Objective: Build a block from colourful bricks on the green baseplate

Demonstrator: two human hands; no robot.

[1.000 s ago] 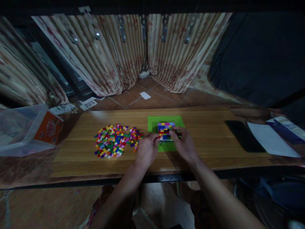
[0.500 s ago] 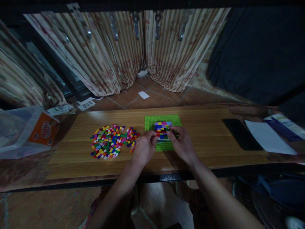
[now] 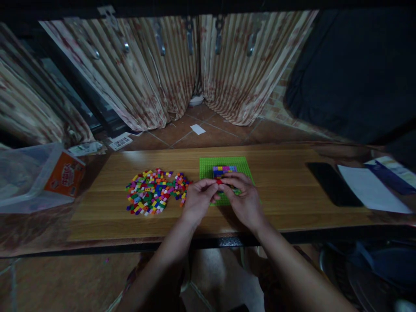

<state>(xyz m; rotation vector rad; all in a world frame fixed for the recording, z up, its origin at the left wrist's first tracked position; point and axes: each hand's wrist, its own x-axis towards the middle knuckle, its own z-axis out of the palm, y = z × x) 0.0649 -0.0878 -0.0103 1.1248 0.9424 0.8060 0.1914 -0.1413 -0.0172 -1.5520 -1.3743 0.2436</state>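
Between the fingertips of both hands is a small red brick (image 3: 219,182). My left hand (image 3: 199,198) pinches it from the left, and my right hand (image 3: 243,197) pinches it from the right. Both hands are over a green baseplate (image 3: 206,163). On the plate stands a structure of coloured bricks (image 3: 224,169), blue, purple, pink and yellow along its far side. My fingers hide most of its near part. A large pile of loose coloured bricks (image 3: 147,193) lies to the left of my left hand.
A clear plastic box (image 3: 29,173) with an orange label stands at the table's left end. At the right lie a black flat panel (image 3: 334,184), a white sheet (image 3: 372,188) and a blue-and-white packet (image 3: 391,175). The wooden table (image 3: 282,173) ends at a dark front edge.
My right hand has moved left and off the brick structure to meet my left hand. The red brick, held by the left fingers before, is now between both hands' fingertips.
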